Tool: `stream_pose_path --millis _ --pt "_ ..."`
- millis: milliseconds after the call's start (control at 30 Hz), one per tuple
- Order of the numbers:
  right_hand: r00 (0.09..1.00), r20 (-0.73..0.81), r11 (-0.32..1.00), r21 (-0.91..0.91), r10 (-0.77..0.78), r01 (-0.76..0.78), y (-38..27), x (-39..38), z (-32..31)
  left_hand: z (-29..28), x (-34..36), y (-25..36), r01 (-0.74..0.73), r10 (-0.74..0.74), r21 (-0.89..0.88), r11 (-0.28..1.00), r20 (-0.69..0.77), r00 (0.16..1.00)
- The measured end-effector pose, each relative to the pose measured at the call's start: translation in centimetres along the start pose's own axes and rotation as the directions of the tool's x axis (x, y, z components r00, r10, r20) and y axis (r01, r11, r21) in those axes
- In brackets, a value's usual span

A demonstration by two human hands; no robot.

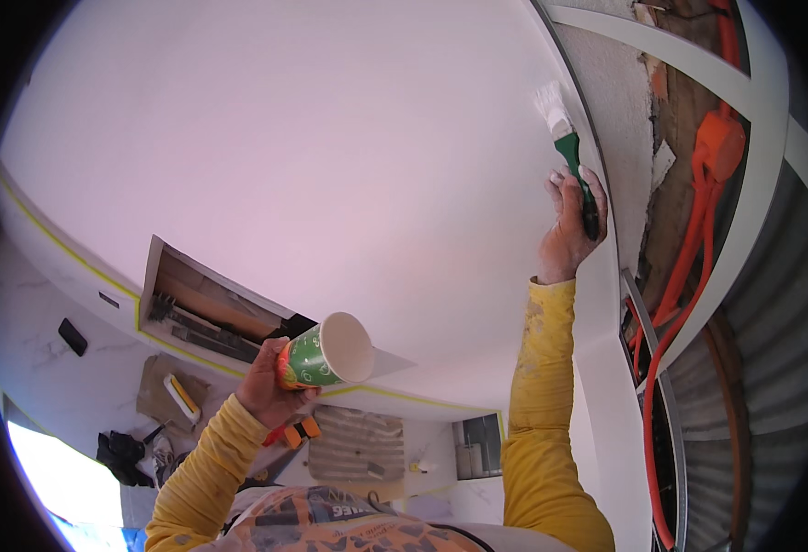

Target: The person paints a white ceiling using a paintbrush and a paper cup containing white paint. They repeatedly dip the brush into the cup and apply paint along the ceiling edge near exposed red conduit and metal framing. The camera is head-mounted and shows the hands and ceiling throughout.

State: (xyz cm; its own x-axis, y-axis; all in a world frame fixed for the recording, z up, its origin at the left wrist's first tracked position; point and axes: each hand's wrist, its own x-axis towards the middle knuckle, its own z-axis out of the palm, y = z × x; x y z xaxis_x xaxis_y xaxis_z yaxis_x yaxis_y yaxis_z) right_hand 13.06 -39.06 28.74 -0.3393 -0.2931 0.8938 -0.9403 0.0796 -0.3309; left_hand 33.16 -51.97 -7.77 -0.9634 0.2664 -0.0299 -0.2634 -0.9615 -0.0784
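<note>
A paintbrush with a green handle is gripped in my raised right hand. White paint coats its bristles, which meet the smooth white surface close to its right-hand edge. Lower down and to the left, my left hand is wrapped round a green patterned paper cup. The cup tilts with its mouth toward the upper right; I see its pale inner wall but cannot make out any contents. Both my sleeves are yellow, and the right one has white smears.
A rectangular recess opens in the white surface left of the cup, edged below by yellow tape. Orange conduit with a junction box runs along a pale metal frame at right. A cardboard sheet and dark bag lie lower left.
</note>
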Motion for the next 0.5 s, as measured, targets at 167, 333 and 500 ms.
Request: stream_pose_path --millis 167,333,500 --pt "0.994 -0.098 0.998 -0.031 0.057 -0.06 -1.1 -1.6 -1.8 -0.6 -0.7 0.4 -0.004 0.004 0.0 1.0 0.012 1.0" --pt "0.997 0.073 0.997 0.077 -0.015 0.01 -0.7 0.7 1.5 -1.1 -0.5 -0.1 0.03 -0.03 0.021 0.999 -0.024 0.999" --pt "0.995 -0.022 0.992 0.085 0.093 -0.09 -0.5 1.6 2.0 -1.6 -0.5 -0.5 0.0 0.0 -0.015 1.0 -0.001 1.0"
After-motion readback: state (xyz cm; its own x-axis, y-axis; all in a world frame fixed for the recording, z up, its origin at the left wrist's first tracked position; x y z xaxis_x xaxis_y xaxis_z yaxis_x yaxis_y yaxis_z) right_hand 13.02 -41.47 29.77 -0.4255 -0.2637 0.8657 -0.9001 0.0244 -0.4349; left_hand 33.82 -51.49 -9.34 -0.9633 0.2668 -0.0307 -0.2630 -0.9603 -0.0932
